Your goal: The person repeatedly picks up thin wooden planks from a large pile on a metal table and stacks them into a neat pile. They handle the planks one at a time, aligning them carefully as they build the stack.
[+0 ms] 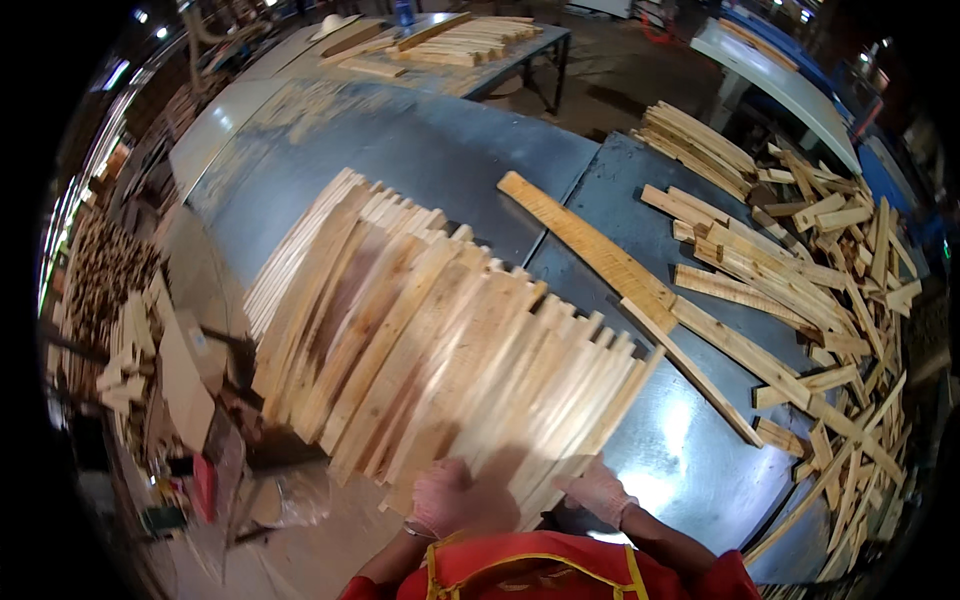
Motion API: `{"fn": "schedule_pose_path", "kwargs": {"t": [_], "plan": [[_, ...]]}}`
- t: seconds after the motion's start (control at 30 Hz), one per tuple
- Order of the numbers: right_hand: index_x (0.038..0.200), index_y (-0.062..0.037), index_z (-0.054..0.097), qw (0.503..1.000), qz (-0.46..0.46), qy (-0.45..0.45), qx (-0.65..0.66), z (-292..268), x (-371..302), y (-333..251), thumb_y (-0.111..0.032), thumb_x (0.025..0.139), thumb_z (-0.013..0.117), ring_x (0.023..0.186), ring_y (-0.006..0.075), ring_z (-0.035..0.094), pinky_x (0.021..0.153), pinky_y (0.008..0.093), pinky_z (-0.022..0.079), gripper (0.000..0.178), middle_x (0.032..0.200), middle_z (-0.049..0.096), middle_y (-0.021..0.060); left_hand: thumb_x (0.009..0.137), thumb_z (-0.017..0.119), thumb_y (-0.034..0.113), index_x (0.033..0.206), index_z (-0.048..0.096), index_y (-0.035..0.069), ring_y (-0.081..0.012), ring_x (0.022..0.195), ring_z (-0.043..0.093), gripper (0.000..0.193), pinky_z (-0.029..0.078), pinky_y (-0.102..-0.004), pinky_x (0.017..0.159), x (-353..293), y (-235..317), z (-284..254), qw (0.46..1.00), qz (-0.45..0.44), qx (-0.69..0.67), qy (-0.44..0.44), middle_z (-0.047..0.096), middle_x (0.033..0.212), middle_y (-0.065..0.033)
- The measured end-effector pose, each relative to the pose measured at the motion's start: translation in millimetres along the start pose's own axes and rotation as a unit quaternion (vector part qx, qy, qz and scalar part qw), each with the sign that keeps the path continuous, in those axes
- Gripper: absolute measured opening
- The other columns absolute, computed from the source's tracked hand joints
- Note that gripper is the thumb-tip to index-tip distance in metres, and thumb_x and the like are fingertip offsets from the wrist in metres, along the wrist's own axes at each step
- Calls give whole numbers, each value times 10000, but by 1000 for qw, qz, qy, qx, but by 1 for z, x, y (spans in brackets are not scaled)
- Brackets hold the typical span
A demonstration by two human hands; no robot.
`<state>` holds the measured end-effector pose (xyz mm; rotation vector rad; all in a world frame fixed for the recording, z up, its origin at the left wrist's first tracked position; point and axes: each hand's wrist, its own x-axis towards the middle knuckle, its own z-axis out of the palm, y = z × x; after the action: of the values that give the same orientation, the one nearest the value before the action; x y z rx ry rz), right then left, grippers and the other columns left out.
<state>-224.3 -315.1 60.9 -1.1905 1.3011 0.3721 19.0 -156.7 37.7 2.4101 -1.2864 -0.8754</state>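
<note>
A wide row of wooden strips and boards [400, 330] lies side by side in front of me, the long pieces running away from my body. My left hand [445, 497], in a pale pinkish glove, is at the near ends of the middle pieces. Blur and the hand's own angle hide its fingers. At the near right corner of the row is my right hand [597, 492], gloved alike, its thumb and fingers apart against the strip ends. Nothing shows lifted in either hand. A long, wider plank [590, 245] lies diagonally beyond the row, with a thin strip [690, 370] near it.
The row rests on a dark metal table [480, 140]. Loose offcuts [840, 270] pile up along the right side. More strips lie on a farther table [460, 45]. Stacked wood [105, 270] and leaning panels [185, 380] stand at the left.
</note>
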Motion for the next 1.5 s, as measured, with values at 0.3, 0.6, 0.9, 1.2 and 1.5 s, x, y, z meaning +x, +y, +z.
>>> {"fn": "schedule_pose_path", "kwargs": {"t": [0.3, 0.6, 0.9, 1.2, 1.5], "plan": [[1501, 307, 96, 989, -125, -62, -38, 90, 100, -145, -532, 950, 715, 1058, 337, 721, 949, 408, 577, 1180, 1160, 716, 272, 794, 848, 150, 771, 555, 50, -281, 652, 534, 310, 446, -447, 626, 115, -198, -89, 984, 13, -39, 173, 545, 695, -112], [1654, 17, 272, 905, -259, -193, 278, 85, 70, -97, -306, 952, 763, 1302, 263, 609, 1092, 371, 486, 916, 1427, 621, 213, 927, 693, 52, 902, 530, 61, -88, 634, 478, 165, 401, -301, 505, 134, -77, -72, 943, 0, -327, 61, 504, 733, 12], [1439, 6, 531, 800, -388, 398, 225, -205, 17, -43, -246, 989, 712, 1169, 269, 666, 984, 382, 533, 546, 1301, 670, 167, 867, 849, 309, 1457, 595, 45, -365, 1256, 651, 694, 535, -437, 1065, 85, 90, 0, 968, 229, -105, -6, 658, 1367, -213], [1619, 6, 388, 827, -219, 511, -85, -300, 81, 7, -429, 948, 711, 1447, 453, 509, 1211, 468, 401, 862, 1582, 494, 318, 823, 843, 386, 1421, 600, 103, -424, 1295, 601, 705, 498, -522, 1074, 38, 38, 42, 988, 147, 48, -9, 618, 1431, -191], [1183, -59, 687, 882, -143, 411, -180, -136, 97, 57, -266, 903, 713, 1026, 476, 675, 898, 547, 548, 349, 1044, 697, 267, 824, 825, 445, 1433, 576, 135, -391, 1299, 580, 727, 465, -519, 1077, 78, 20, -25, 976, 172, 133, -6, 572, 1482, -160]]}}
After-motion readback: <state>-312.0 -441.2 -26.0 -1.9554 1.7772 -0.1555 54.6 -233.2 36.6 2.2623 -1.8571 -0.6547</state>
